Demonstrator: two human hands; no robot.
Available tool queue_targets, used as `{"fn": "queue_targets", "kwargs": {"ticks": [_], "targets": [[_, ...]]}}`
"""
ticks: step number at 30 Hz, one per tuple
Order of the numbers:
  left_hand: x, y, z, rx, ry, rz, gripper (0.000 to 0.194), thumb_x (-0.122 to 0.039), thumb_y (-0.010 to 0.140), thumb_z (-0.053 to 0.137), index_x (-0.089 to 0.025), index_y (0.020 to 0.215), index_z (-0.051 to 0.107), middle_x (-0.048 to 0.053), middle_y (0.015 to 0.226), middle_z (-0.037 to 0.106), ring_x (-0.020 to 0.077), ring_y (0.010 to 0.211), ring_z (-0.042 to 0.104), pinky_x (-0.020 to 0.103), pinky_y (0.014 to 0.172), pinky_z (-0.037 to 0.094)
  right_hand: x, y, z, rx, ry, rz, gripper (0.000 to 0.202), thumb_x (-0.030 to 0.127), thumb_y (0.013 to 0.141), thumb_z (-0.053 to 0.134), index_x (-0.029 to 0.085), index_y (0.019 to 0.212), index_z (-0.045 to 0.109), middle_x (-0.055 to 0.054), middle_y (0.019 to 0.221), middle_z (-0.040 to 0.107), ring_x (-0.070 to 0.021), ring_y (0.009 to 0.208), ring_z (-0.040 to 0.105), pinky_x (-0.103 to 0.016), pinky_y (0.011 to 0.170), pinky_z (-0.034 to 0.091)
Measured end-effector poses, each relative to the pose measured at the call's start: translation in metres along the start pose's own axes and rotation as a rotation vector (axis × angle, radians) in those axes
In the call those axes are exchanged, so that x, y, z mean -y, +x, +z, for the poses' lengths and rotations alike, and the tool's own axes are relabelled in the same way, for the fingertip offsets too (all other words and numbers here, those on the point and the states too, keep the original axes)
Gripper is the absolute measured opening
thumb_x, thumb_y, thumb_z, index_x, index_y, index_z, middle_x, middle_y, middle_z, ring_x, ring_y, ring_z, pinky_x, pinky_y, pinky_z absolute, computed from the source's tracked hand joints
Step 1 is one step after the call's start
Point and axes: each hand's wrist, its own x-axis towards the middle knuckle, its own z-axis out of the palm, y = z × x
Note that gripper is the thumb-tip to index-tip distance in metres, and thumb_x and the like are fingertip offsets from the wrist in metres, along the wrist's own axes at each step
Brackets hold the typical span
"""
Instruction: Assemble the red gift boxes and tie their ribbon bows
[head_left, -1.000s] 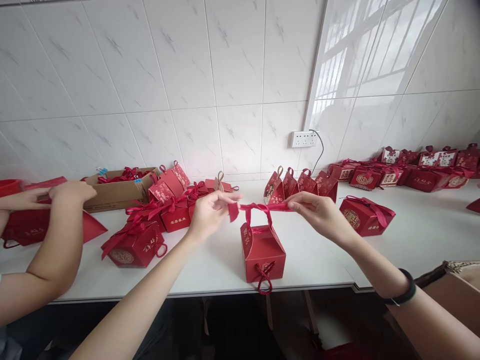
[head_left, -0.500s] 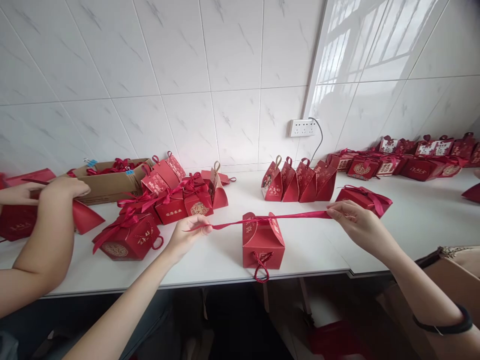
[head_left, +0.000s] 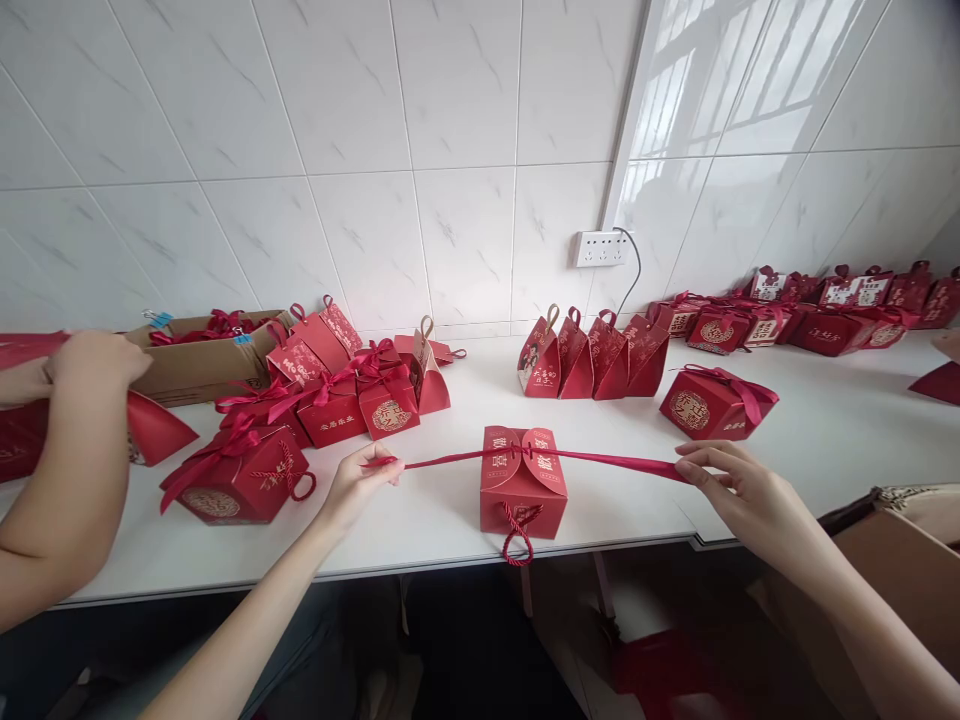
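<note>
A red gift box with gold lettering stands near the front edge of the table, its two rounded top flaps folded together. A red cord loop hangs from its front side. Through the flaps runs a red ribbon, pulled taut to both sides. My left hand pinches the ribbon's left end, its tip showing at the fingers. The right end is pinched in my right hand between thumb and fingers. Left of my left hand sits a red box with a bow and cord handle.
Bow-tied red boxes cluster at left beside a cardboard box. Several triangular boxes stand in a row at the back. Another bow-tied box sits near my right hand. A co-worker's arm reaches in from the left.
Both hands have lowered, the right also moving outward. The box's top flaps, standing up before, are now folded down flat with the ribbon drawn across them.
</note>
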Motion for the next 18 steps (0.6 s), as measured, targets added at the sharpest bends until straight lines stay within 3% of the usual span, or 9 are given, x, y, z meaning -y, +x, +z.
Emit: {"fn": "queue_targets", "kwargs": {"ticks": [7,18], "targets": [[0.003,-0.003,-0.007,0.023,0.11,-0.025,0.024,-0.033,0.064,0.068,-0.017,0.058,0.051,-0.002,0.058,0.053,0.0126,0.06,0.05,0.025,0.06,0.039,-0.004,-0.004,0.003,0.018,-0.046,0.04,0.038,0.055,0.074,0.044,0.022,0.065,0.06,-0.006,0.1,0.065,-0.0164,0.057,0.056,-0.032,0.055,0.046],[0.008,-0.009,-0.011,0.01,0.111,-0.002,0.024,-0.033,0.064,0.066,-0.017,0.056,0.05,-0.001,0.055,0.053,0.0126,0.058,0.049,0.026,0.06,0.038,0.0,0.006,0.012,0.014,-0.1,0.103,0.034,0.052,0.069,0.041,0.022,0.062,0.058,-0.009,0.096,0.065,-0.0178,0.056,0.053,-0.036,0.06,0.046]]}}
